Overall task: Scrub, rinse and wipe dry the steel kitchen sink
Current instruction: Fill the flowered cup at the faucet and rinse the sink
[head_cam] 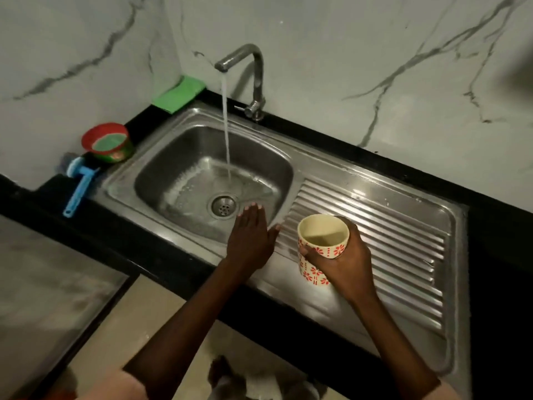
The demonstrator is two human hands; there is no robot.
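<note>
Sink [161, 180] of dull steel sits set into a black worktop [490, 226] against a marbled wall, its basin on the left side and a ribbed draining board [389, 241] on the right. Water runs in a steady stream from the tap [253, 70] into the basin, landing just behind the drain [223, 205] and spreading in a shallow sheet across the bottom. The steel looks wet and streaked, with pale film around the edge of the pooled water and droplets along the rim.

By the look of it, the rinsing step is in hand. The left hand [251, 238] is released, fingers straight and together, reaching over the front rim of the basin near the drain; whether it touches the steel I cannot tell. The right hand [343, 261] grasps a cream cup [320, 243] with a red flower pattern, held upright over the draining board.

The next move probably calls for bringing the cup under the stream to fill it, then pouring over the basin walls and the ribbed board, where the tap cannot reach, while the flat hand sweeps residue toward the drain.

A green sponge [178, 95] lies at the back corner, a red tub [108, 145] and a blue brush [78, 186] on the worktop to the left. No drying cloth is in view.
</note>
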